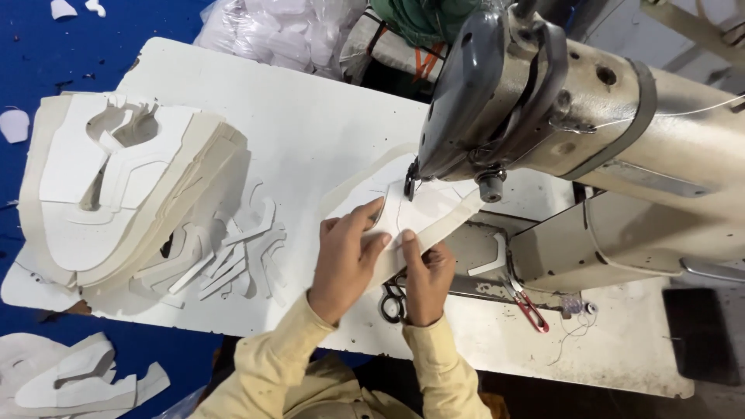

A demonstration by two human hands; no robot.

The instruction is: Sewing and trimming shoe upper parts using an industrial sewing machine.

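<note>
- Nearest the camera, two pale yellow sleeves (272,372) reach forward over the white bench (310,124).
- The left hand (347,260) lies flat, fingers spread, pressing on a white cut piece (434,213) of material.
- The right hand (427,281) sits just beside it, thumb and forefinger pinching the near edge of the same piece.
- Black-handled scissors (393,301) lie on the bench partly under the hands; a red-handled snipper (531,309) lies further right.
- The piece runs from under both hands up to the needle area of the sewing machine (590,116), beyond the fingertips.
- Left of the hands, well apart, a stack of cut white pieces (116,186) rests on the bench, with smaller loose cutouts (240,256) beside it.
- Farthest back, a clear bag of white pieces (279,31) sits past the bench edge.
</note>
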